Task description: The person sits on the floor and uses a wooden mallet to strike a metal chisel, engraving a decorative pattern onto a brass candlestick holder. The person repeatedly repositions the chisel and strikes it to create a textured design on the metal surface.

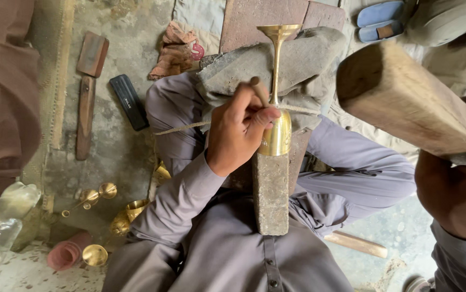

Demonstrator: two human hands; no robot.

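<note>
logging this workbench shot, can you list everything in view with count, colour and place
brass goblet: one, gold, lying on the stone block at centre
stone block: one, grey, on the lap
grey cloth: one, under the goblet's stem
cord: one, tan, across the cloth
small tool: one, brown, tip at the goblet
wooden mallet: one, tan, raised at right
loose brass pieces: several, gold, floor at left
black bar: one, floor upper left
wooden pieces: two, brown, far left
sandals: a pair, blue, top right
left hand: grip on the small tool
right hand: grip on the wooden mallet
</note>
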